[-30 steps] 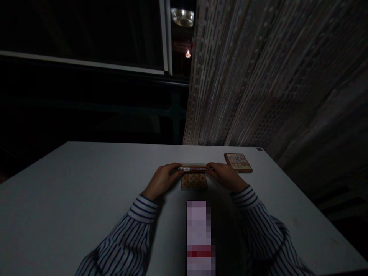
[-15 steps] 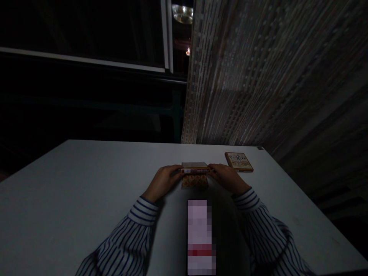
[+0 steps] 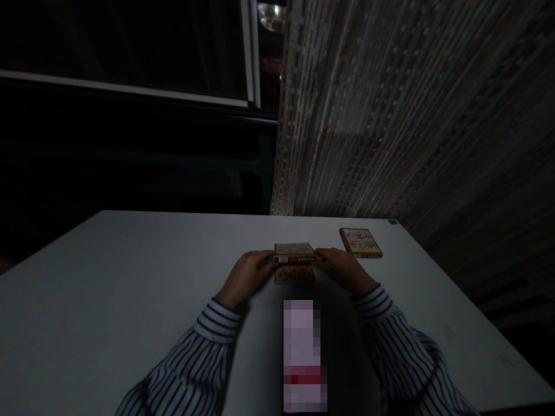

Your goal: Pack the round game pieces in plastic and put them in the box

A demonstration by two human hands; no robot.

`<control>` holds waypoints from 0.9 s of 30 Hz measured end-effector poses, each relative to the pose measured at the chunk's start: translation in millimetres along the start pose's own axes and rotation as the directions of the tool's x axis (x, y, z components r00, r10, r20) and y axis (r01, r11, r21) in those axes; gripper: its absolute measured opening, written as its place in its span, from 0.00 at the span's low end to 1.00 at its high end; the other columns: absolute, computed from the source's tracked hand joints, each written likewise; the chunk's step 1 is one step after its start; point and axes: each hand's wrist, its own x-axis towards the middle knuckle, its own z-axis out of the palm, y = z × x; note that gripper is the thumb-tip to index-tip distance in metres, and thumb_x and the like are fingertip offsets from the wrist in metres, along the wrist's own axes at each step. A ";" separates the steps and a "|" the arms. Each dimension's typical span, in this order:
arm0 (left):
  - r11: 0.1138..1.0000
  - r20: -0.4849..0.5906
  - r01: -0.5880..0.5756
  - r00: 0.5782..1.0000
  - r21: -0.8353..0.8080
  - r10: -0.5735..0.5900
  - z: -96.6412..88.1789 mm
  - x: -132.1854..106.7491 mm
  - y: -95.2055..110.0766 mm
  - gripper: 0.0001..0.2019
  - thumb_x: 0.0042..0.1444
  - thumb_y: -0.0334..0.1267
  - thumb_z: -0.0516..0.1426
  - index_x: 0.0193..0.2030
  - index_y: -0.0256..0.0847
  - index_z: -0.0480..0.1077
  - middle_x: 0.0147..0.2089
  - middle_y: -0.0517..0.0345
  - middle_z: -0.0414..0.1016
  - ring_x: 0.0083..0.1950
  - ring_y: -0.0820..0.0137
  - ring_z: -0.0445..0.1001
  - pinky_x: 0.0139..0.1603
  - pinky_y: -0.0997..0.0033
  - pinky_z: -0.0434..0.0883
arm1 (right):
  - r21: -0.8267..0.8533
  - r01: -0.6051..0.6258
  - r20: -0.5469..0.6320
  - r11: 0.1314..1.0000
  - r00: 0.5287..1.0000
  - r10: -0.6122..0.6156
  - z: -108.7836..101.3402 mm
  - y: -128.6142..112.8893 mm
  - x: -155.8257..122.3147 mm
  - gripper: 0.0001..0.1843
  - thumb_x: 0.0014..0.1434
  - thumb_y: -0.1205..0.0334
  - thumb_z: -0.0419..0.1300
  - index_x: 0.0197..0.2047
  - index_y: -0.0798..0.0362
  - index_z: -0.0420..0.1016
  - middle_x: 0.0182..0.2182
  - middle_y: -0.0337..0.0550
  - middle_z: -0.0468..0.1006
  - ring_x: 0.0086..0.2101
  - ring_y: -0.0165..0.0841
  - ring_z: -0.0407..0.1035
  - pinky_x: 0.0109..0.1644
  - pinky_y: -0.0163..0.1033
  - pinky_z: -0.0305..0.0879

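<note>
One small flat orange-edged cardboard box (image 3: 294, 255) sat mid-table, lifted slightly over a patterned sheet (image 3: 293, 273), pinched at its ends by two hands: left (image 3: 247, 273), right (image 3: 344, 268). One white table (image 3: 108, 277) carried everything. One second printed orange box (image 3: 360, 242) lay apart, far right.

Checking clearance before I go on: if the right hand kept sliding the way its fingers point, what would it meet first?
Probably the small patterned flat box; the right hand already touches its end.
</note>
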 end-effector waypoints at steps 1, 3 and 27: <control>1.000 0.002 -0.007 1.000 0.005 0.007 0.1 -0.1 0.2 0.16 0.56 0.45 0.50 0.47 0.43 0.70 0.45 0.54 0.75 0.45 0.64 0.72 0.48 0.65 0.67 | -0.002 0.003 -0.003 1.000 1.000 -0.003 0.8 0.4 -0.3 0.17 0.61 0.57 0.48 0.51 0.54 0.65 0.44 0.48 0.74 0.43 0.33 0.68 0.46 0.38 0.63; 1.000 0.001 -0.019 1.000 0.017 0.019 0.4 -0.3 0.3 0.16 0.56 0.45 0.50 0.48 0.43 0.70 0.45 0.53 0.75 0.45 0.64 0.72 0.48 0.65 0.67 | -0.009 0.004 -0.014 1.000 1.000 -0.004 2.9 1.5 -0.8 0.17 0.61 0.57 0.48 0.51 0.54 0.64 0.44 0.48 0.74 0.43 0.34 0.68 0.46 0.38 0.63; 0.990 -0.056 -0.071 0.995 0.119 0.078 7.8 -8.2 -4.3 0.14 0.55 0.40 0.53 0.48 0.41 0.69 0.42 0.52 0.76 0.42 0.66 0.74 0.44 0.64 0.70 | -0.073 0.060 -0.107 0.996 0.992 -0.068 19.0 4.2 -8.9 0.17 0.60 0.59 0.52 0.50 0.56 0.65 0.41 0.50 0.75 0.39 0.36 0.69 0.41 0.40 0.65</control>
